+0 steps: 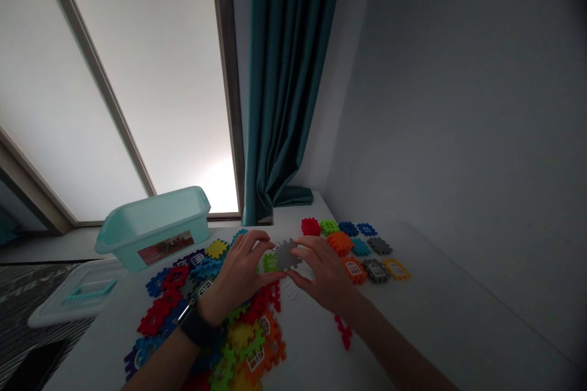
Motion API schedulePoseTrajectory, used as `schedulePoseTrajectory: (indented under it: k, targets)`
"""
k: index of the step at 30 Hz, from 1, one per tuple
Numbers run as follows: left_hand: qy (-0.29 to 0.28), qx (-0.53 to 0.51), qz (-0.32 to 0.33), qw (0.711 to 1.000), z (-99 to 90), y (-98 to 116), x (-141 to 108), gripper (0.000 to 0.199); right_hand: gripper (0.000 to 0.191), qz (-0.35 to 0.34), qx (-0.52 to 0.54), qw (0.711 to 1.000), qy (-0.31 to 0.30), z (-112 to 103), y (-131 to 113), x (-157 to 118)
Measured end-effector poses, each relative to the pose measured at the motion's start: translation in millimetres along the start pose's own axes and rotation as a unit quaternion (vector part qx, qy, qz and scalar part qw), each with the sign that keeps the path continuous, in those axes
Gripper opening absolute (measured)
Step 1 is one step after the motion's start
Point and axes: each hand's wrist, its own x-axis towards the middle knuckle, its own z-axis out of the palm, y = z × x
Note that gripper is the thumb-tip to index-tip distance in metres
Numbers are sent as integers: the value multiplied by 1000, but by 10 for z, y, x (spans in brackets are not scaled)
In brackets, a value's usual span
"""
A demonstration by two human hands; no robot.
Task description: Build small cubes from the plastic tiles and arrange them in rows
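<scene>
A grey square building tile (287, 255) with notched edges is raised over the white table between my two hands. My right hand (326, 269) pinches its right side between thumb and fingers. My left hand (242, 269), with a dark watch on the wrist, has finger and thumb curved round the tile's left edge. In the gap of that hand shows a green tile (269, 263); whether it is held or lies behind, I cannot tell. Under and beside my left forearm spreads a pile of mixed tiles, with red (158, 313) and orange ones (274, 342).
Beyond my right hand, sorted stacks include red (310, 226), orange (340, 243) and dark grey tiles (380, 245). A teal plastic bin (156, 226) stands at the back left, its clear lid (77, 296) beside it. A red piece (343, 333) lies near my right forearm.
</scene>
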Motion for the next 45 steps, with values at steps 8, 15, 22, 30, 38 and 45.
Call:
schedulePoseTrajectory:
  k: [8, 15, 22, 30, 38, 45]
  targets:
    - [-45, -1, 3, 999, 256, 297, 148, 34, 25, 42, -37, 998, 26, -227, 66, -315]
    - [-151, -24, -9, 988, 514, 549, 252, 35, 27, 88, -53, 994, 33, -462, 264, -613]
    - [-275, -4, -22, 961, 622, 585, 113, 19, 23, 187, -47, 980, 58, -627, 700, -909]
    - [-351, -8, -16, 936, 653, 530, 90, 17, 24, 274, -36, 960, 38, -877, 1482, -1188]
    - [-356, -48, -27, 933, 670, 483, 94, 21, 27, 342, -36, 939, -5, -935, 2064, -1425]
    - [-344, -57, -32, 937, 700, 461, 63, 22, 28, 364, -28, 931, -27, -838, 2160, -1470]
